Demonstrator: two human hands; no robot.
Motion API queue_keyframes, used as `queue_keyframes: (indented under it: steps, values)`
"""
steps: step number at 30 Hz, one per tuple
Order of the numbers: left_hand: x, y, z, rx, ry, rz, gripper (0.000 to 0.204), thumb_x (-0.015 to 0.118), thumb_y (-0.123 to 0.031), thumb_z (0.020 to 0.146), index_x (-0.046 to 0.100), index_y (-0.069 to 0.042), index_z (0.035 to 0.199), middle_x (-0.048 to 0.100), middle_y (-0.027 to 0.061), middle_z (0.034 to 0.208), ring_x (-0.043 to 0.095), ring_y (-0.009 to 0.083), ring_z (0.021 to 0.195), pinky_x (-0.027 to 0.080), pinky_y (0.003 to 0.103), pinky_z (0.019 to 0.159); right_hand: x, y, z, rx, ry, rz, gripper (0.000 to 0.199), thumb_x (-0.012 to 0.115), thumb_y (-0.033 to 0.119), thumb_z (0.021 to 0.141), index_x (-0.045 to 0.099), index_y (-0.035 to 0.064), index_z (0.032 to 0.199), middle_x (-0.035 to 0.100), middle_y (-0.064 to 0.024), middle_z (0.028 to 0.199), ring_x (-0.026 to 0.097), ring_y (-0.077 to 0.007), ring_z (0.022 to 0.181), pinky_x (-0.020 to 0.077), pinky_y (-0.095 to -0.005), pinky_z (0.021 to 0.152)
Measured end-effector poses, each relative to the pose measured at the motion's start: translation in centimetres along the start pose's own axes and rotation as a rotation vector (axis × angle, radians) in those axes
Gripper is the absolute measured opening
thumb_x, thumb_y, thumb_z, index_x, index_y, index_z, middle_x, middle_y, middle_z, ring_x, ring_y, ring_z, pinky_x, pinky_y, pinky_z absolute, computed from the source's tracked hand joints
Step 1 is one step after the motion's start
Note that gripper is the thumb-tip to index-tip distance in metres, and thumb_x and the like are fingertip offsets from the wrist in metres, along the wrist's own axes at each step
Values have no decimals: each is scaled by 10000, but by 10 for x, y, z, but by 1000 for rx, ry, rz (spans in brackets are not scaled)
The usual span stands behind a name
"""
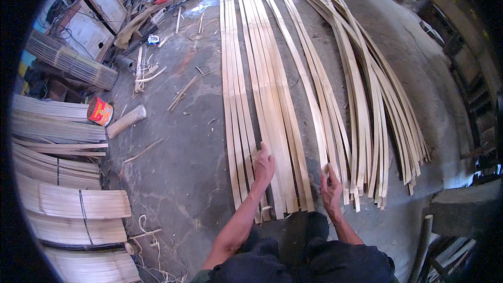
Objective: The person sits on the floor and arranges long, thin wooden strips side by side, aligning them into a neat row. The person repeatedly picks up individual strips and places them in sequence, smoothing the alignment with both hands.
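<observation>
- The left hand (263,166) lies flat, fingers stretched out and close together, pressing on the near end of the flat row of bamboo strips (262,89); it grips nothing.
- The right hand (331,187) has its fingers curled narrowly about the near end of a single bamboo strip (304,81), which lies just right of the flat row.
- The flat row runs lengthwise across the middle of the concrete floor (178,167), from just in front of the person's knees to the far edge.
- A loose pile of bamboo strips (367,94) fans out on the right part of the floor, its near ends just beside the right hand.
- Bundles of split bamboo (73,204), tied with dark bands, are stacked along the left edge of the floor.
- A red tin can (99,111) and a short bamboo tube (126,121) lie side by side near those bundles, well apart from the hands.
- Scraps and tools litter the far left corner.
</observation>
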State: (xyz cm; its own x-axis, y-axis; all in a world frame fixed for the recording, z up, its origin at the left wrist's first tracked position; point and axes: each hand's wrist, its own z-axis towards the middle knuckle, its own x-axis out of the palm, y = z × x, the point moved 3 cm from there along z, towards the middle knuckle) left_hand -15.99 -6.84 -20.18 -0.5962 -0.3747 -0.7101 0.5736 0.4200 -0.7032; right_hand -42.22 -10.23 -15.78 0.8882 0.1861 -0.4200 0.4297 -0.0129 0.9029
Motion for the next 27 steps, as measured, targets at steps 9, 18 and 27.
queue_keyframes:
  steps: [9, 18, 27]
  values:
    - [0, 7, 3, -38, 53, -8, 691, 560, -145, 909, 254, 102, 1477, 592, 294, 985, 619, 399, 900, 490, 480, 786, -3, -16, 11, -40, 19, -221, 505, 680, 166, 913, 535, -20, 1360, 648, -125, 955, 554, -169, 722, 485, -320, 664]
    - [2, 6, -2, 0, -61, -107, 694, 572, -203, 918, 275, 101, 1466, 558, 328, 1227, 587, 406, 1128, 469, 444, 956, -5, -38, 16, -204, -26, -320, 519, 647, 184, 937, 504, -22, 1391, 608, -107, 873, 511, -148, 704, 450, -289, 637]
    - [-8, 8, -1, -313, -119, -338, 503, 590, -307, 941, 521, 67, 1271, 622, 278, 1097, 623, 346, 1032, 480, 431, 888, -6, -7, 15, -17, 75, -252, 544, 630, 239, 935, 495, -19, 1395, 486, -42, 701, 402, -119, 601, 388, -292, 541]
